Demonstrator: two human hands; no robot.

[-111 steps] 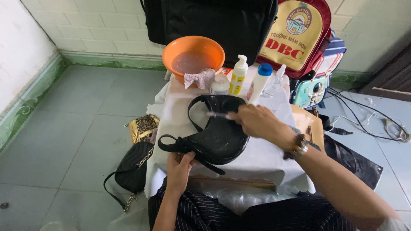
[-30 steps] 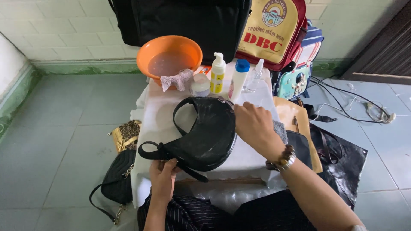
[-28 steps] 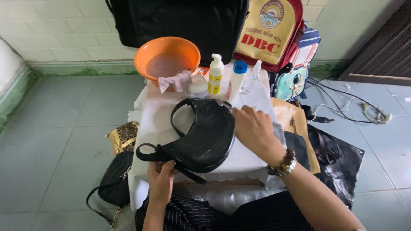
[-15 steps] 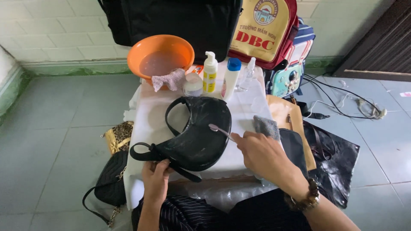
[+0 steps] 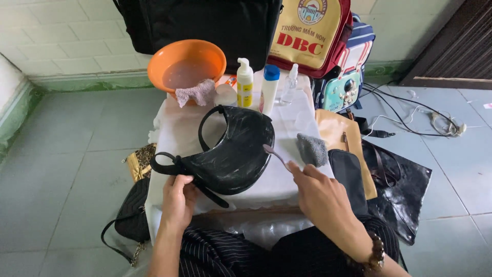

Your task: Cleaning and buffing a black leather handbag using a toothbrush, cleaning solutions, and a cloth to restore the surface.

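1. Head view: the right hand [image 5: 320, 192] is closed around the handle of a small brush [image 5: 275, 153], whose head points at the edge of the black handbag [image 5: 233, 154].
2. The left hand [image 5: 178, 197] grips the handbag's strap end, fingers curled over it.
3. The handbag lies flat on the white-covered table [image 5: 177, 133], its loop handle toward the bottles.
4. A grey sponge [image 5: 311, 149] sits just beside the brush.
5. At the table's far edge, the orange basin [image 5: 187, 61] holds cloudy water, with a rag [image 5: 196, 93] draped over its rim.
6. Beside it stand a yellow pump bottle [image 5: 245, 84], a blue-capped bottle [image 5: 269, 88] and a clear spray bottle [image 5: 290, 83].
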